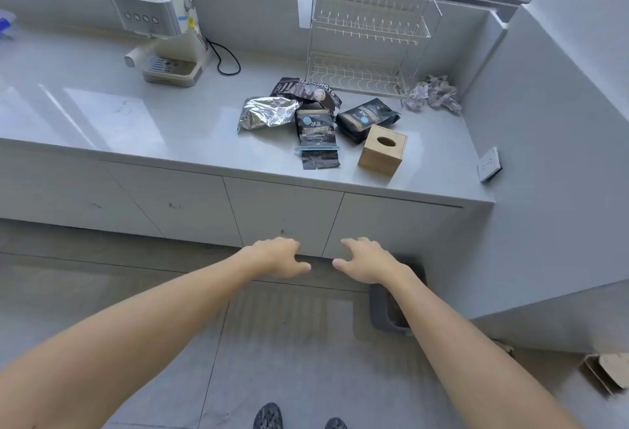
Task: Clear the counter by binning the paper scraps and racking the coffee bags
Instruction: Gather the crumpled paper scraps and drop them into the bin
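Head view: I see both hands out in front of the cabinet, empty. Left hand fingers loosely curled, thumb out; right hand likewise. On the pale grey counter, dark printed coffee bags cluster at 12 o'clock, a crumpled silver foil bag touching them at 9. Crumpled pale paper scraps lie at 1 o'clock, beside the white wire rack. Dark grey bin on the floor, under my right forearm.
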